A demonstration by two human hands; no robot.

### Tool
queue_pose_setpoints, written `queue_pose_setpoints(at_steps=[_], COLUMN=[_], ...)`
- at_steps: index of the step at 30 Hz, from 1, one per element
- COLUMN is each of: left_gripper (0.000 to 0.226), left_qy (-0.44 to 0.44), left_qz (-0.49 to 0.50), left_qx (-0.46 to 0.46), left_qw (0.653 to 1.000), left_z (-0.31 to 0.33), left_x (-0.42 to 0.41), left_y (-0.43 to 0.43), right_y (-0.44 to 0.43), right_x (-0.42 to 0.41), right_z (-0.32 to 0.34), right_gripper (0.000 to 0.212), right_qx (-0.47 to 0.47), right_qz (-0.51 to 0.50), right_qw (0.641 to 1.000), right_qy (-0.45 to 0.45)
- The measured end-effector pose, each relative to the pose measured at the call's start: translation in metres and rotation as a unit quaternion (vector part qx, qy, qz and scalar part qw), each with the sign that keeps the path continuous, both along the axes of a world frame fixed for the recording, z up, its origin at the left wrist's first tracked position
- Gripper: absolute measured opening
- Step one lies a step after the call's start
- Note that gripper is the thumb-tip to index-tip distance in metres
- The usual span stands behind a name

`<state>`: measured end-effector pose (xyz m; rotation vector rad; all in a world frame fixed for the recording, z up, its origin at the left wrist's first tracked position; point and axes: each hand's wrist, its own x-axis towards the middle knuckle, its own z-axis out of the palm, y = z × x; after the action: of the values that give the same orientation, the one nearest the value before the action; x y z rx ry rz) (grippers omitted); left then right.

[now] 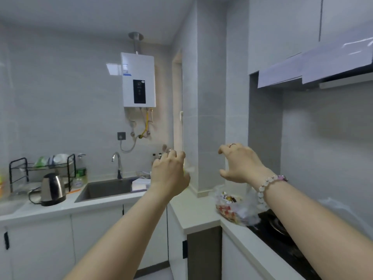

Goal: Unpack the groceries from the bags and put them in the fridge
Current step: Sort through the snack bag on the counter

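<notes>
A clear plastic grocery bag with colourful packets inside sits on the white counter, beside the black hob. My right hand hovers above and just behind it, fingers spread and curled, holding nothing. My left hand is raised at the same height further left, over the counter corner, seen from the back with its fingers curled. A pale blurred thing shows at its palm side; I cannot tell whether the hand grips it. No fridge is in view.
The white counter runs in an L. It holds a sink with a tap, a steel kettle and a black dish rack at the left. A black hob lies at the right under a hood. A water heater hangs on the far wall.
</notes>
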<state>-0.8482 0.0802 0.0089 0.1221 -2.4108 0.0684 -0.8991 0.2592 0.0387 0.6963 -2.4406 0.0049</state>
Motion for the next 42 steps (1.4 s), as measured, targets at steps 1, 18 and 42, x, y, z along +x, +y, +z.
queue_pose_setpoints(at_steps=[1, 18, 42], left_gripper=[0.043, 0.048, 0.064], left_qy=[-0.008, -0.034, -0.077], left_qz=[-0.008, -0.110, -0.122], left_qx=[-0.007, -0.038, -0.049], left_qw=[1.000, 0.993, 0.988], left_z=[-0.002, -0.025, -0.085], left_x=[-0.009, -0.184, -0.440], left_y=[0.007, 0.136, 0.094], right_y=[0.010, 0.157, 0.101], right_x=[-0.005, -0.133, -0.383], right_z=[-0.001, -0.022, -0.106], right_gripper=[0.053, 0.050, 0.049], right_qx=[0.002, -0.004, -0.008], right_qz=[-0.013, -0.142, -0.124], right_qw=[1.000, 0.990, 0.989], right_qy=[-0.001, -0.005, -0.084])
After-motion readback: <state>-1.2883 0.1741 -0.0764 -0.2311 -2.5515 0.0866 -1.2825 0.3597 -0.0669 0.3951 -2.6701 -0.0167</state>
